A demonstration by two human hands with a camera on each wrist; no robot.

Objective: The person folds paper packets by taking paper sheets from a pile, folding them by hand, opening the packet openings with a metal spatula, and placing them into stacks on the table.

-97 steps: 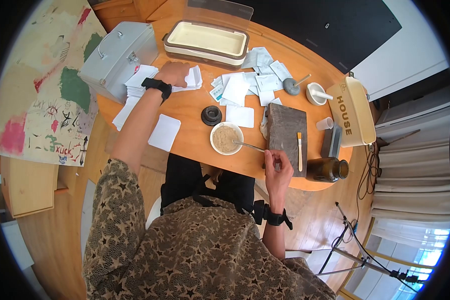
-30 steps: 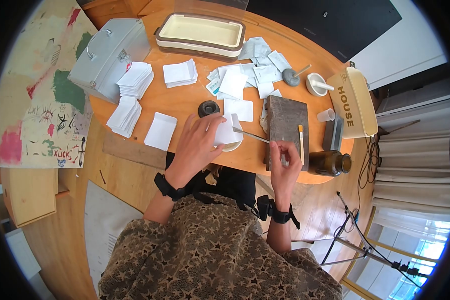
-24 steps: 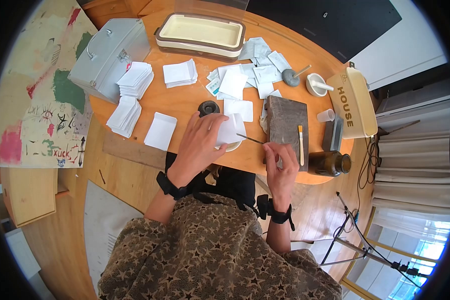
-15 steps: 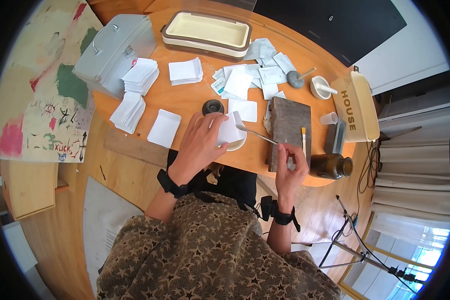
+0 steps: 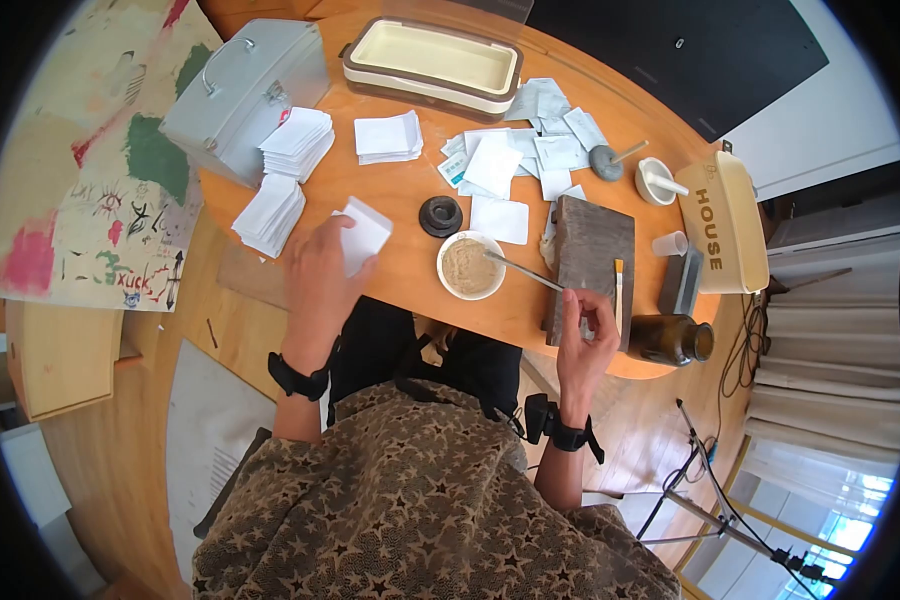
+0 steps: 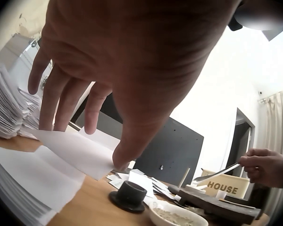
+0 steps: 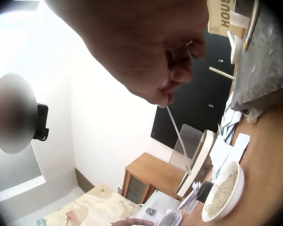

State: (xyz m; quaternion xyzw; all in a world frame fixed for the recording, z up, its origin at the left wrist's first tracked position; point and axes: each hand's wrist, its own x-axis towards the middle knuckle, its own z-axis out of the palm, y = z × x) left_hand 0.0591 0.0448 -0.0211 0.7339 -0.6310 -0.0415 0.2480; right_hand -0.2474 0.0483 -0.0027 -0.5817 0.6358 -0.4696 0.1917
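My left hand [image 5: 320,280] holds a small white paper envelope [image 5: 366,236] near the table's left front, thumb on one edge and fingers on the other. In the left wrist view the envelope [image 6: 80,153] is above a white paper stack [image 6: 37,176]. My right hand [image 5: 585,340] pinches the end of a slim metal spatula [image 5: 525,270] between thumb and fingers. Its flat tip overlaps the rim of a white bowl [image 5: 440,268] in the head view; the right wrist view shows the spatula [image 7: 178,134] raised. Beige powder [image 5: 470,266] lies inside the bowl.
Behind the bowl sits a black stopper-like piece [image 5: 440,216]. Envelope stacks [image 5: 270,215] stand left by a silver case [image 5: 250,100]. Right are a dark slab [image 5: 595,240] with a brush [image 5: 619,290], a brown jar [image 5: 660,340], a mortar [image 5: 655,190] and loose packets [image 5: 560,152].
My left hand took an envelope from the table to the bowl, where the spatula tip met its opening. It has since carried the envelope left, uncovering the bowl. The right hand keeps the spatula.
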